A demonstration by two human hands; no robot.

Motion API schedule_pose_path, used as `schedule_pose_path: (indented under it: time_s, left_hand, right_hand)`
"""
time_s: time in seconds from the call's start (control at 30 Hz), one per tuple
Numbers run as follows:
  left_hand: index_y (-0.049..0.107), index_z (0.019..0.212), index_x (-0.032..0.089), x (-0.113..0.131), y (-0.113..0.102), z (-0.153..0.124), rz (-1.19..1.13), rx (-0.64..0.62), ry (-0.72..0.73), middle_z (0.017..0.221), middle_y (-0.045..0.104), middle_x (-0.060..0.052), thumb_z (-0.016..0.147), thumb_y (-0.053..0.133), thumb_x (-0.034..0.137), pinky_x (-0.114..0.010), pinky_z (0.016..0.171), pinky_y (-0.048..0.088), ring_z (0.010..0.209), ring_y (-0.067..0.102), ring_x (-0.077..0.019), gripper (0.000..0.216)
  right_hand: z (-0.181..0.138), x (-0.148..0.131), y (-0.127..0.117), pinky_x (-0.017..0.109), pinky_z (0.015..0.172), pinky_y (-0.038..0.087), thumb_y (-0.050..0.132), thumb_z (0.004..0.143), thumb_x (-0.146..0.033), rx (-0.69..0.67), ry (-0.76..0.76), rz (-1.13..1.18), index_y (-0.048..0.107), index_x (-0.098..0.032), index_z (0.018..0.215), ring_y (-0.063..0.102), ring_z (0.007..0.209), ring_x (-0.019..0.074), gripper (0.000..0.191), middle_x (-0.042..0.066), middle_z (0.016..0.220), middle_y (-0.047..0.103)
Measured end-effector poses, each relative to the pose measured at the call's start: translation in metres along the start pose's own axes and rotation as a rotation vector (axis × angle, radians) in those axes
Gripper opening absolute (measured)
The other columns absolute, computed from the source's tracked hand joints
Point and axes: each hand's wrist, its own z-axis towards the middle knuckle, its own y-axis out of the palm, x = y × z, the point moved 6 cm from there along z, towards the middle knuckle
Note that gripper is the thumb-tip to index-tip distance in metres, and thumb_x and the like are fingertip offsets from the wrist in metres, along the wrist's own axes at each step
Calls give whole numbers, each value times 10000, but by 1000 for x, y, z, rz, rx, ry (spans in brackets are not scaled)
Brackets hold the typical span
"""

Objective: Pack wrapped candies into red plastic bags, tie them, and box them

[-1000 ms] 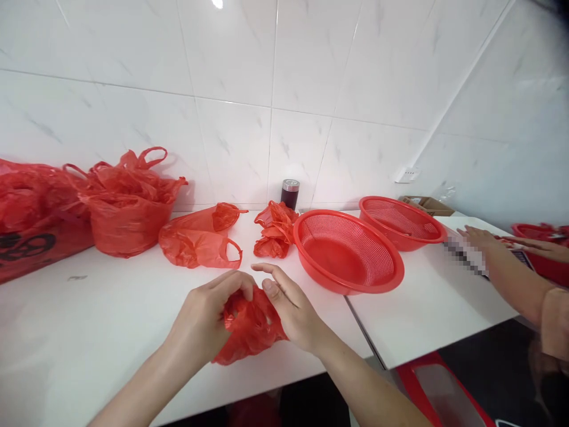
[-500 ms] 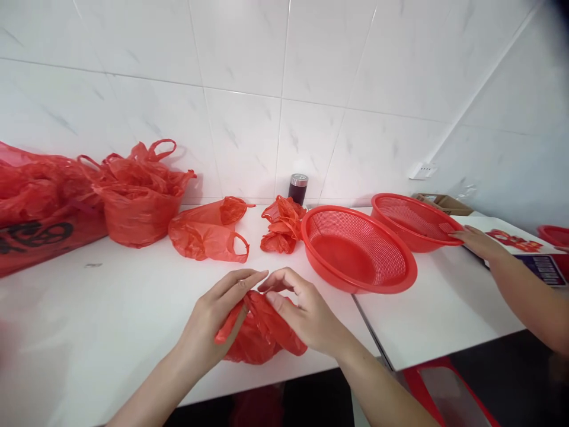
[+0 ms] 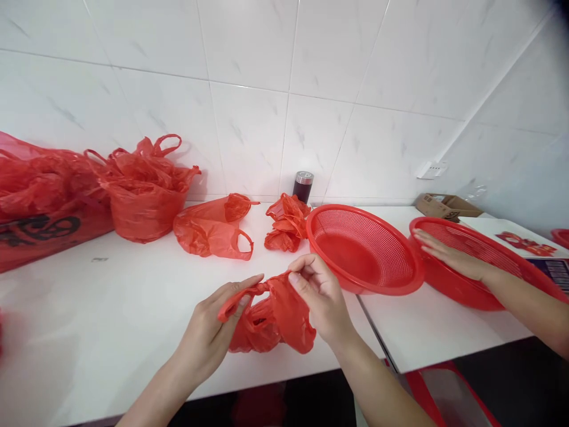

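Between my hands, just above the white table's front part, hangs a red plastic bag (image 3: 293,314). My left hand (image 3: 216,320) pinches its twisted handle part between thumb and fingers. My right hand (image 3: 317,290) pinches the bag's upper edge between thumb and forefinger. A gap shows in the stretched plastic between the two hands. Beyond them lie another red plastic bag (image 3: 213,228), flat with a handle loop toward me, and a crumpled red bag (image 3: 287,222). What the held bag contains, if anything, I cannot make out.
A red basket (image 3: 364,252) stands at right on the white table (image 3: 146,314). A co-worker's hand (image 3: 448,255) is on a second red basket (image 3: 484,284). Full red bags (image 3: 146,201) stand at left. A dark tumbler (image 3: 303,187) and a cardboard box (image 3: 440,206) are near the wall.
My right hand has taken hold of the bag's edge and pulled it up and right, stretching the plastic. The co-worker's basket has moved nearer, and their hand now lies over its rim.
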Motion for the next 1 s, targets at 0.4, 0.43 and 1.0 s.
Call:
schedule_pose_path:
  time_s: [0.4, 0.43, 1.0]
  left_hand:
    - [709, 684, 213, -92, -37, -48, -185, 213, -454, 821, 742, -73, 869, 471, 583, -468, 993, 451, 968, 661, -316, 478]
    - [701, 681, 208, -101, -37, -52, -192, 218, -488, 812, 741, -78, 868, 459, 594, -482, 990, 453, 965, 666, -322, 492]
    - [404, 651, 248, -87, 18, 21, 288, 73, -234, 545, 458, 35, 910, 389, 478, -305, 569, 371, 527, 468, -186, 347]
  right_hand:
    - [2, 40, -65, 217, 515, 343, 607, 778, -211, 196, 235, 280, 474, -225, 812, 315, 504, 54, 139, -58, 741, 441]
    - [-2, 47, -68, 222, 519, 340, 598, 801, -235, 191, 233, 163, 481, -222, 807, 326, 512, 61, 118, -59, 723, 427]
    - [-26, 86, -19, 279, 674, 450, 468, 831, -72, -137, 29, -764, 590, -218, 825, 567, 735, 141, 191, 3, 857, 580]
